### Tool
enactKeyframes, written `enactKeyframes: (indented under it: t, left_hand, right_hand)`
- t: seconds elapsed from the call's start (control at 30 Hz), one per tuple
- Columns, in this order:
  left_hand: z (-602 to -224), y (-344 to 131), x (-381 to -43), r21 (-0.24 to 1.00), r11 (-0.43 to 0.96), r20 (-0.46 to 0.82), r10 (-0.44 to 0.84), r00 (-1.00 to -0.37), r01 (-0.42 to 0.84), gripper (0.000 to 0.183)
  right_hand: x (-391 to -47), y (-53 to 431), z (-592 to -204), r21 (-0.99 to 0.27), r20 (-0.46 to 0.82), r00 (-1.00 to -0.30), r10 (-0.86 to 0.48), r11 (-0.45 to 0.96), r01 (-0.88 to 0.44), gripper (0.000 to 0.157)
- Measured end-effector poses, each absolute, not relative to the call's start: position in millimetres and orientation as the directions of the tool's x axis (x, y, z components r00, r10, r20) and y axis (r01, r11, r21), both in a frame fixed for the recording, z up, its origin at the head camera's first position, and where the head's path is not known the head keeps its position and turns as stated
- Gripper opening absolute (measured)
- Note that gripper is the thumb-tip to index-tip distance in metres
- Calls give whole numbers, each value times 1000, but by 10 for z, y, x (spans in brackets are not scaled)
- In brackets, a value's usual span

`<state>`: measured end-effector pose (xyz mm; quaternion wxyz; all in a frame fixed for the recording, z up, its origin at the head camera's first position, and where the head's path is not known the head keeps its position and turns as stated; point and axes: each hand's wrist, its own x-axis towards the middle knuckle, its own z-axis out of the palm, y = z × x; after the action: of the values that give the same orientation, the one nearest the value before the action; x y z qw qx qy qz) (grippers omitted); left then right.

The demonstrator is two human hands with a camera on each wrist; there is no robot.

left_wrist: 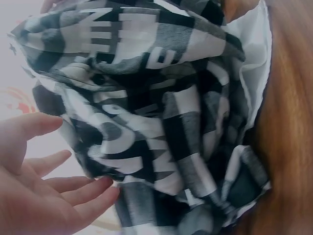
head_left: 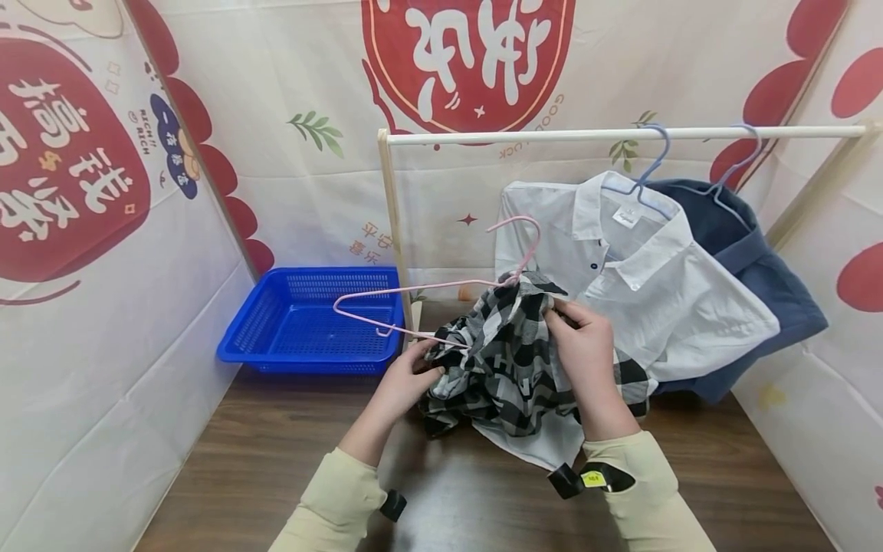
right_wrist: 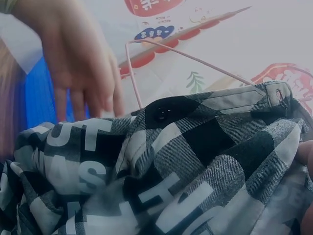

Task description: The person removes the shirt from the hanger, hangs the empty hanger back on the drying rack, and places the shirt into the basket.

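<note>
A black-and-white checked shirt with printed letters hangs bunched on a pink hanger. One arm of the hanger sticks out bare to the left, while the other goes into the shirt. My right hand pinches the shirt near its collar; in the right wrist view only fingertips show at the edge. On the shirt's left side, my left hand touches the cloth with fingers extended, as the left wrist view shows. A dark button sits on the front band.
A white rail on wooden posts spans the back. From it hang a white shirt and a dark blue garment on blue hangers. A blue basket stands at left on the brown table. Printed cloth walls enclose the space.
</note>
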<state>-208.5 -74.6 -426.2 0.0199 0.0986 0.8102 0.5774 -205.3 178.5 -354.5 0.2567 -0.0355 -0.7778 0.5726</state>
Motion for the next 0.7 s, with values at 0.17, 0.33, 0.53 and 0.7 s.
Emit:
enactKeyframes:
  t: [0.17,0.33,0.53,0.7]
  left_hand:
    - [-4124,-853,-2003,926,332,129,162,-978,177,42]
    - [-3999,-930,-1920,922,314,191,139,-972,226,33]
    - [-3813,-1002,-1811,846,434,326,38,-945,310,23]
    - [-3698,-1097,-1755,677,550,560,47,-827,490,24]
  right_hand:
    - [-2077,1796,-3570,-917,342,-869,358,328,-225,21]
    - [-2075,1786,-3576,-919,341,-870,356,323,-228,20]
    - [-2072,1777,-3600,-918,352,-879,323,304,-256,17]
    - [-2070,1771,-3629,-916,339,-891,300,321,-240,18]
